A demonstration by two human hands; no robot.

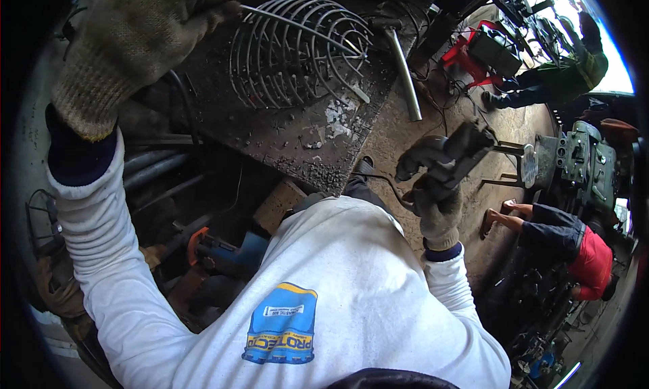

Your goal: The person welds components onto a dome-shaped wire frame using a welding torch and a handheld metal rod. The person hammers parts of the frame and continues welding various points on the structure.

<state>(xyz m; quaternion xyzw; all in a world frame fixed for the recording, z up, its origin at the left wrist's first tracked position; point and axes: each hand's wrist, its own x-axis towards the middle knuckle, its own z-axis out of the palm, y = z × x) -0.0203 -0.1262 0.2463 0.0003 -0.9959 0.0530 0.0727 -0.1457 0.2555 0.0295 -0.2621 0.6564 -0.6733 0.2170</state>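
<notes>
My left hand (pixel 145 40), in a dirty knit work glove, is at the upper left with its fingers closed around one end of a thin metal rod (pixel 291 27). The rod slants across a rounded cage of bent metal bars (pixel 270 64) that lies on the dark worktable (pixel 270 142). Whether the rod is joined to the cage, I cannot tell. On the right, my gloved right hand (pixel 439 210) grips a bulky dark tool (pixel 463 152), held off the table's edge. A black cable (pixel 389 180) runs near this hand. Shadow and blur hide the tool's exact kind.
A hammer (pixel 405 74) with a metal-tube handle lies at the table's right edge. Beyond are a red plastic stool (pixel 466 61), a round-topped stool (pixel 527 166), a machine (pixel 588 162) and two people. Metal pipes (pixel 155 169) lie at left, near a blue tool (pixel 233 254).
</notes>
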